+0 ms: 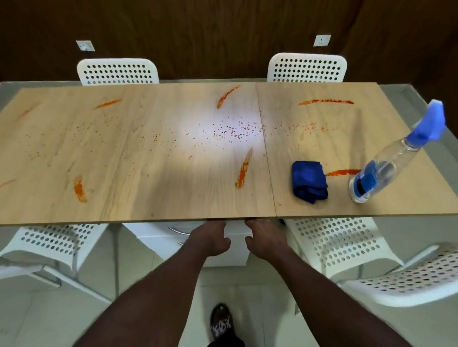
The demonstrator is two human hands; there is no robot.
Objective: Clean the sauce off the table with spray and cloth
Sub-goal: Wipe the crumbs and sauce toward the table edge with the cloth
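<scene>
Sauce (244,172) all over the table (169,201), cleanup not started yet

Streaks and specks run end to end. Blue cloth (309,181) sits bunched at the right front, with the spray bottle (383,164) near it and one streak between them. Left hand (212,240) and right hand (265,238) hold neither; fingers are hidden under the near edge, so can't tell their grip. Next up, I'd guess: reach right for the bottle.

Orange-red sauce (243,169) streaks the pale wood-grain table (167,185); blue cloth (309,180), blue-topped clear spray bottle (384,168).
</scene>
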